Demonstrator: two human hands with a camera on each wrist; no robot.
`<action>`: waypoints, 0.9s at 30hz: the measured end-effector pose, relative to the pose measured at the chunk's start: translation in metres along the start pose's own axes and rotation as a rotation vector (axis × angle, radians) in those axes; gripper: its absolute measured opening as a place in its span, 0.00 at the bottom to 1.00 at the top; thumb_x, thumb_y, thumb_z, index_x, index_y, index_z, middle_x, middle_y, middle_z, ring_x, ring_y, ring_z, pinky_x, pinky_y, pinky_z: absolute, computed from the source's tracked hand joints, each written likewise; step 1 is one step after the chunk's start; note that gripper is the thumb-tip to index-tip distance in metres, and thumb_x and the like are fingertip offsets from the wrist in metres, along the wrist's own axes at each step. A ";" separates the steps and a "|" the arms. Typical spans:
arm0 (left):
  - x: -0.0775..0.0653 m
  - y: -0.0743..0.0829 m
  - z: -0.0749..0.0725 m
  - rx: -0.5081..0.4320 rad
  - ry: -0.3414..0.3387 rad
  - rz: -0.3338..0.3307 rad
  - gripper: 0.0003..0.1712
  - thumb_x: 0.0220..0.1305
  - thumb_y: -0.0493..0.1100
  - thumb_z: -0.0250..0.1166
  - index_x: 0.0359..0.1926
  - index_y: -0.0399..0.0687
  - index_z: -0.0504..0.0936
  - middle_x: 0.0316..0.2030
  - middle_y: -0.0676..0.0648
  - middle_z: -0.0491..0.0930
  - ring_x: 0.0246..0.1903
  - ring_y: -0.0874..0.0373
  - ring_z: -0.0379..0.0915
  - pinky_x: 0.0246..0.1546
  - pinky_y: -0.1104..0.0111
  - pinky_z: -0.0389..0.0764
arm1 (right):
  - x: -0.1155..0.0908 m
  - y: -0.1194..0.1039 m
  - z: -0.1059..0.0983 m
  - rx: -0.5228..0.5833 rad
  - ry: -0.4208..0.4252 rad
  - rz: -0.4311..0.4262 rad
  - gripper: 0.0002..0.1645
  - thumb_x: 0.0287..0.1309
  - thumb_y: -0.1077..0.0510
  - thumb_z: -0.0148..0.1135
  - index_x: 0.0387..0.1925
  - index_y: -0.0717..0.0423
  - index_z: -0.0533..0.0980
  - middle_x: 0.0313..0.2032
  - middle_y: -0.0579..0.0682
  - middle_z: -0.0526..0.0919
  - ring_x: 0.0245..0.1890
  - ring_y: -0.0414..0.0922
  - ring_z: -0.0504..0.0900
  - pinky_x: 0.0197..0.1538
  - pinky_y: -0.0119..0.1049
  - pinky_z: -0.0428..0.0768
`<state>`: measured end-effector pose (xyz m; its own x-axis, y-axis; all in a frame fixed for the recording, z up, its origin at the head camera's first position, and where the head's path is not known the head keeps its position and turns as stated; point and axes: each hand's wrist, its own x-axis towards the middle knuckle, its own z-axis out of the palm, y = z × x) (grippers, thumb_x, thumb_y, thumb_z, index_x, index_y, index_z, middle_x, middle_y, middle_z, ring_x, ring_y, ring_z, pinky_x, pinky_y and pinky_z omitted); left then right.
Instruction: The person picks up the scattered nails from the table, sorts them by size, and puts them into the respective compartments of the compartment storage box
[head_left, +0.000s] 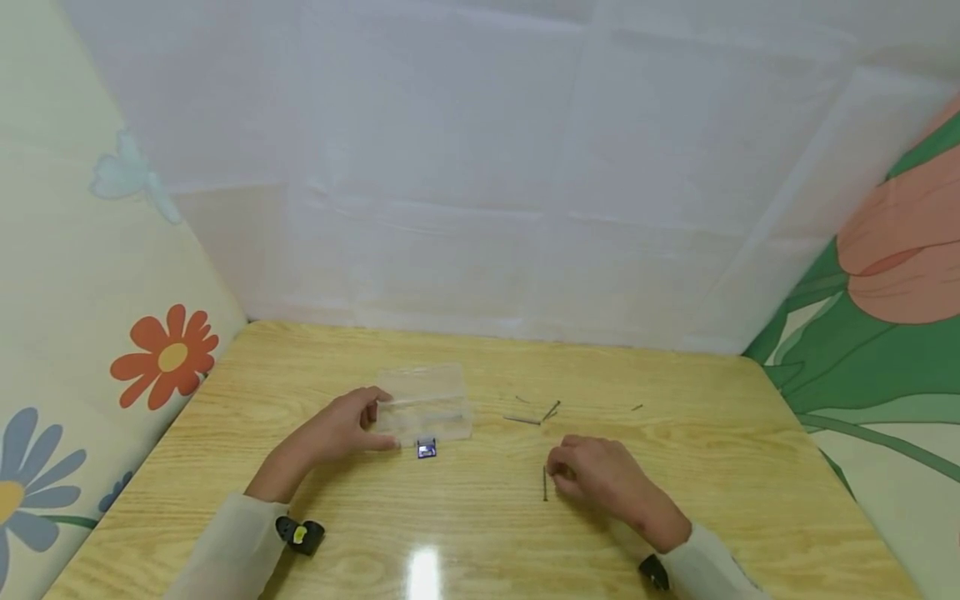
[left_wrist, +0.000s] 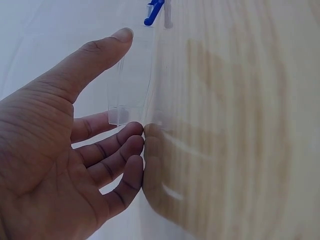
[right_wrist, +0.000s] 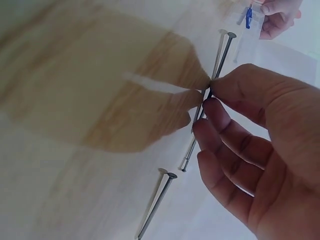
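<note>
A clear plastic box (head_left: 431, 410) lies on the table with its lid folded back; a small blue-and-white piece (head_left: 426, 448) sits at its front edge. My left hand (head_left: 352, 425) holds the box's left end between thumb and fingers. In the left wrist view the thumb (left_wrist: 112, 45) stretches along one side of the box (left_wrist: 131, 75) while the fingertips touch the tabletop. To the right, my right hand (head_left: 600, 475) pinches a long metal nail (right_wrist: 226, 52) between thumb and fingers, close to the table. Its flat head (head_left: 545, 499) points toward me.
Several more nails (head_left: 522, 420) lie loose behind the right hand, one small nail (head_left: 637, 407) farther right. Another nail (right_wrist: 157, 205) shows near the right fingers. The wooden table (head_left: 480, 517) meets a white sheet (head_left: 480, 250) behind and flower-printed panels at both sides.
</note>
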<state>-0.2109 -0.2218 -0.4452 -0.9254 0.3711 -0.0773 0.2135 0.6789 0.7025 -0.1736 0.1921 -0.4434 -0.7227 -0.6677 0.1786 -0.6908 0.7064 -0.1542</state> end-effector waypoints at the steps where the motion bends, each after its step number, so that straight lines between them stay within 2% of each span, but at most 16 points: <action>1: 0.000 0.000 0.000 0.004 0.000 0.001 0.44 0.56 0.53 0.80 0.64 0.31 0.73 0.38 0.46 0.71 0.35 0.52 0.65 0.37 0.58 0.70 | 0.000 0.000 0.000 -0.003 0.006 -0.002 0.06 0.55 0.61 0.71 0.34 0.46 0.86 0.30 0.38 0.81 0.25 0.31 0.74 0.26 0.28 0.73; 9: 0.000 -0.001 0.000 0.014 0.003 0.014 0.43 0.56 0.53 0.80 0.64 0.31 0.73 0.37 0.46 0.71 0.35 0.53 0.65 0.37 0.58 0.69 | -0.002 0.003 -0.001 -0.023 -0.013 0.019 0.05 0.55 0.61 0.70 0.32 0.47 0.84 0.29 0.37 0.80 0.25 0.32 0.74 0.27 0.29 0.74; 17: -0.001 0.003 -0.002 0.002 -0.001 0.005 0.44 0.56 0.52 0.80 0.64 0.31 0.73 0.37 0.46 0.71 0.35 0.52 0.65 0.37 0.58 0.70 | -0.006 0.006 -0.005 -0.014 0.001 0.137 0.08 0.57 0.57 0.72 0.26 0.43 0.81 0.25 0.35 0.78 0.22 0.31 0.71 0.25 0.29 0.72; 27: -0.002 0.003 -0.001 0.002 0.002 0.003 0.43 0.56 0.51 0.81 0.63 0.31 0.73 0.37 0.46 0.70 0.35 0.53 0.65 0.37 0.59 0.70 | -0.009 0.006 -0.007 -0.058 -0.006 0.197 0.10 0.54 0.55 0.75 0.24 0.42 0.80 0.25 0.35 0.78 0.23 0.33 0.73 0.25 0.30 0.73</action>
<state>-0.2092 -0.2212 -0.4423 -0.9253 0.3718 -0.0742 0.2167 0.6792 0.7012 -0.1713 0.2038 -0.4391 -0.8441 -0.5164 0.1443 -0.5335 0.8358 -0.1298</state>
